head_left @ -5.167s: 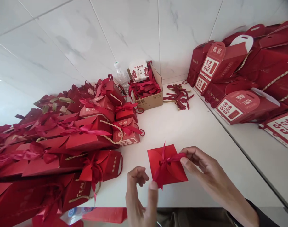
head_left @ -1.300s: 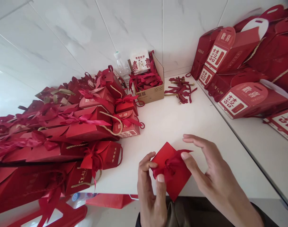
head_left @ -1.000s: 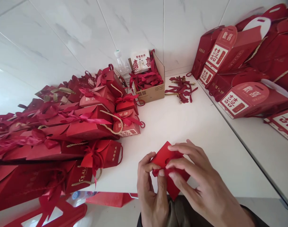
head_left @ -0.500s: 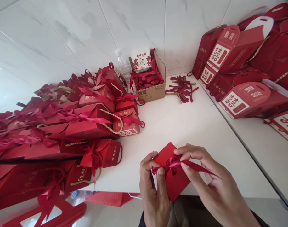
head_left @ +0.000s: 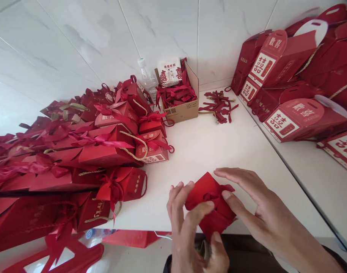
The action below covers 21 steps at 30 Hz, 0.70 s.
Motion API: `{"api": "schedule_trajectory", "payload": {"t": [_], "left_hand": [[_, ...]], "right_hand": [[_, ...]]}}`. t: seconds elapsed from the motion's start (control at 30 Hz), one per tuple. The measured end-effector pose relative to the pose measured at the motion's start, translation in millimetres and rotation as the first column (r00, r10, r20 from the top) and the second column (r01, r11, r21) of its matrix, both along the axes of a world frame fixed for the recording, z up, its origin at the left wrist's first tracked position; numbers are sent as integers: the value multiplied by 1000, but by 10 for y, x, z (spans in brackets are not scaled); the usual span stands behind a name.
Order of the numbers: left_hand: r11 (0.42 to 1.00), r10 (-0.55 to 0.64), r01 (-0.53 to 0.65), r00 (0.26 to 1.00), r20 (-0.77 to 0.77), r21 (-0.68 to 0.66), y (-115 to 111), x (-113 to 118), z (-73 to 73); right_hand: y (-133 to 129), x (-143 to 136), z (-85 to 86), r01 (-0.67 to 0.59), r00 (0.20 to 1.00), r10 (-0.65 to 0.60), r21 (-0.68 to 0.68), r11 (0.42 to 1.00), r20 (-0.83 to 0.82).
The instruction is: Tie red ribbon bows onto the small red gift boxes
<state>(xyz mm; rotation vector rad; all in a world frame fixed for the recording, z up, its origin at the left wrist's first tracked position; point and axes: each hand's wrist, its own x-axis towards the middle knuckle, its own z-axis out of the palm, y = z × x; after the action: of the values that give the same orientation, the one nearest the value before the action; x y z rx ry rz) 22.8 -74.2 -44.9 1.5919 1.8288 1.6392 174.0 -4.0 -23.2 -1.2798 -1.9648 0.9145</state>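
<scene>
A small red gift box (head_left: 205, 185) with a dark pink ribbon bow (head_left: 213, 198) on top sits at the near edge of the white table. My left hand (head_left: 187, 231) grips it from the left and near side, index finger across the top by the bow, thumb at the near corner. At its right, my right hand (head_left: 253, 201) has its fingers stretched out and apart, the thumb touching the ribbon's right end. The fingers partly cover the bow, so its knot is hard to make out.
Rows of ribboned red boxes (head_left: 105, 148) fill the left side. A cardboard box (head_left: 184, 111) of ribbons and a clear bottle (head_left: 147, 77) stand at the back, beside loose ribbon ties (head_left: 219, 108). More red boxes (head_left: 292, 117) are stacked right, past a table seam.
Both hands have let go of the ribbon ends they were pinching. My left index finger has moved over the bow, and the right fingers have straightened. The ribbon now lies closer against the box.
</scene>
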Motion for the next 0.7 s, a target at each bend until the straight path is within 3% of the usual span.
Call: {"api": "schedule_trajectory", "payload": {"t": [0.07,0.17,0.3,0.4,0.5,0.7], "left_hand": [[999,-36,36,997,-67,-4,1,-16,-4],[999,-25,25,999,-21,-38,-4,-30,-28],[998,38,-34,997,67,-60,2,-24,-29],[992,46,-35,995,89,-122,28,-45,-8],[982,57,-40,994,88,-184,55,-81,11],[980,91,-65,987,133,-190,74,-70,31]], "right_hand": [[34,10,-50,-2,999,4,-34,999,40],[44,15,-52,-13,999,15,-43,999,42],[19,-22,3,-1,999,-2,85,996,35],[7,-86,13,-65,997,54,194,979,59],[4,-119,14,-98,994,85,213,972,66],[-37,-66,69,-30,994,9,195,980,105]]}}
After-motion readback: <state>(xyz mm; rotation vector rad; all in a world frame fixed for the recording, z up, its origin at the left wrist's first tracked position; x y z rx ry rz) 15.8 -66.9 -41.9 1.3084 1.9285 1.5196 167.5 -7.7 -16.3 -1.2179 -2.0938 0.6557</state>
